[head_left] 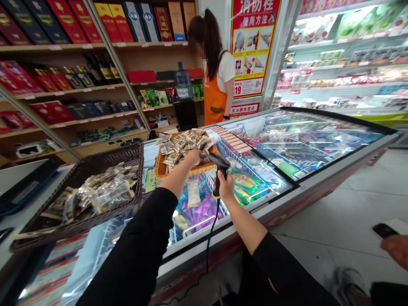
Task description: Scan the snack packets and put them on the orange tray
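My right hand is wrapped round the grip of a black barcode scanner with yellow trim. The scanner's head tilts toward my left hand, and its black cord hangs down over the freezer's edge. My left hand reaches over a light wicker basket heaped with small clear-wrapped packets. Its fingers are closed at the basket's near right part, close to the scanner; what they hold is hidden. A white packet lies on the freezer glass in front of the basket.
A chest freezer with a glass top holds wire baskets of bagged goods. A dark wicker basket with more packets stands at left. Behind are shelves and a person in an orange apron. Another person's hand and phone are at right.
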`<state>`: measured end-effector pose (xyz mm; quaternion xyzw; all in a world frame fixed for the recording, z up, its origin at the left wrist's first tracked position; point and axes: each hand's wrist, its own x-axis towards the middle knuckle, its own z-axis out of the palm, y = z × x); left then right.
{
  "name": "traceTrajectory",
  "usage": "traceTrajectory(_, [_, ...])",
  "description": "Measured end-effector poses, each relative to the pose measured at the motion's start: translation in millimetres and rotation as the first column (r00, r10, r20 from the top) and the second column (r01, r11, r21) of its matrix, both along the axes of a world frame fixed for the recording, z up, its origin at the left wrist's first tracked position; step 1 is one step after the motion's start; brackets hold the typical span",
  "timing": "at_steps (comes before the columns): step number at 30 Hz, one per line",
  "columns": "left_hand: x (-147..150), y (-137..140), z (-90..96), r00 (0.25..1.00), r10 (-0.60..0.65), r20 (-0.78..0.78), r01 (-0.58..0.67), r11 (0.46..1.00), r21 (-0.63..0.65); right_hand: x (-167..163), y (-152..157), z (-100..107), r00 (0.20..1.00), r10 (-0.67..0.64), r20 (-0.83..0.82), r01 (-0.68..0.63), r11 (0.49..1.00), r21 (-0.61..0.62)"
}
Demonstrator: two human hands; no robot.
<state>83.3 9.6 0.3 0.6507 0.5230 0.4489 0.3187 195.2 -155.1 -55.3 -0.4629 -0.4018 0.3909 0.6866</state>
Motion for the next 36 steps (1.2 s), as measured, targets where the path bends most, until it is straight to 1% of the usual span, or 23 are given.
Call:
traceTrajectory(2, [-9.9, -2.2, 7.8, 0.993, -0.039, -0.110, 0.033, 0.998, -0.056, 0.0, 0.3, -0.5, 1.000, 0.002, 0.011, -0.002, 1.000, 0.000])
traceTrajectory(3, [-17.5, -5.4, 13.4, 0.990, -0.048, -0.135, 0.040, 0.997, -0.062, 0.3, 0.3, -0.8, 1.000, 0.002, 0.022, -0.002, 1.000, -0.001])
traceTrajectory(4, [-27.0, -10.1, 19.8, 0.992, -0.044, -0.121, 0.039, 0.998, -0.042, 0.7, 0.1, -1.1, 0.999, 0.005, 0.034, -0.004, 1.000, -0.003])
traceTrajectory(6, [-50.9, -23.4, 33.5, 1.000, -0.007, -0.022, 0.008, 1.000, 0.019, 1.5, -1.2, -1.5, 0.999, 0.011, 0.054, -0.011, 1.000, -0.006])
traceTrajectory(7, [-65.0, -31.9, 39.8, 0.999, 0.011, 0.038, -0.012, 1.000, 0.029, 1.4, -2.5, -1.2, 0.998, 0.015, 0.057, -0.014, 1.000, -0.005])
traceTrajectory(10, [-111.9, -62.6, 51.0, 0.981, 0.075, 0.180, -0.072, 0.997, -0.021, -4.4, -9.3, 1.6, 0.997, 0.039, 0.069, -0.041, 0.999, 0.014])
traceTrajectory(13, [-154.2, -94.8, 46.9, 0.963, 0.181, 0.200, -0.173, 0.983, -0.054, -23.2, -20.1, 6.5, 0.981, 0.121, 0.151, -0.127, 0.991, 0.035])
traceTrajectory(14, [-164.7, -104.4, 42.9, 0.955, 0.215, 0.206, -0.210, 0.977, -0.048, -32.3, -24.2, 8.2, 0.967, 0.161, 0.197, -0.172, 0.984, 0.039])
traceTrajectory(16, [-178.6, -120.3, 33.6, 0.927, 0.246, 0.283, -0.246, 0.969, -0.037, -52.8, -32.9, 10.9, 0.923, 0.231, 0.309, -0.259, 0.964, 0.053])
traceTrajectory(19, [-183.8, -133.6, 22.7, 0.868, 0.236, 0.437, -0.248, 0.968, -0.029, -81.7, -45.0, 13.2, 0.840, 0.249, 0.483, -0.325, 0.942, 0.080])
traceTrajectory(22, [-180.0, -136.2, 19.0, 0.853, 0.253, 0.456, -0.279, 0.960, -0.010, -98.2, -53.2, 13.6, 0.750, 0.201, 0.630, -0.327, 0.941, 0.089])
traceTrajectory(24, [-177.5, -135.4, 18.7, 0.857, 0.244, 0.455, -0.283, 0.959, 0.019, -101.3, -56.1, 13.2, 0.709, 0.163, 0.686, -0.306, 0.948, 0.091])
traceTrajectory(26, [-176.3, -134.6, 18.5, 0.861, 0.214, 0.461, -0.267, 0.962, 0.052, -100.7, -57.3, 12.6, 0.702, 0.132, 0.700, -0.270, 0.959, 0.090])
traceTrajectory(29, [-176.7, -133.9, 17.5, 0.867, 0.169, 0.469, -0.236, 0.968, 0.087, -98.8, -57.4, 11.3, 0.719, 0.123, 0.684, -0.233, 0.970, 0.071])
traceTrajectory(36, [-177.7, -132.7, 14.9, 0.870, 0.162, 0.466, -0.231, 0.969, 0.093, -98.8, -55.5, 5.7, 0.744, 0.187, 0.642, -0.278, 0.960, 0.043])
